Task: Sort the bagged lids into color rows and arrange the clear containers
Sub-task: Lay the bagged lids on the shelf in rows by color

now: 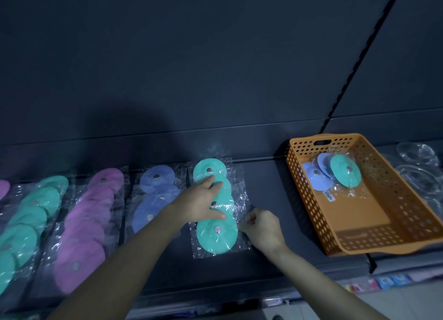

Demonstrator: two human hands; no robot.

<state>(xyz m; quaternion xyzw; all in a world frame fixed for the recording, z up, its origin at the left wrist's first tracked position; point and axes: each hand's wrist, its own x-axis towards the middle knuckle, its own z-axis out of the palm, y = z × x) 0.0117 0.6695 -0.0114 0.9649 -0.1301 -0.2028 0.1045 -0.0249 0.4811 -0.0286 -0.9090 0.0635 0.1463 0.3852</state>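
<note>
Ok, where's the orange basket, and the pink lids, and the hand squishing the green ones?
orange basket [374,238]: head view, on its near holed wall.
pink lids [84,226]: head view, on a lid midway along the row.
left hand [199,202]: head view, on the hand's back.

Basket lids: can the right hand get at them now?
Probably yes: the lids lie in the open-topped orange basket just right of the right hand, nothing between. That hand pinches a bag edge; release first.

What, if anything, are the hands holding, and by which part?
The right hand pinches the right edge of a green lid's clear bag; the left hand only presses flat on the green lids.
</note>
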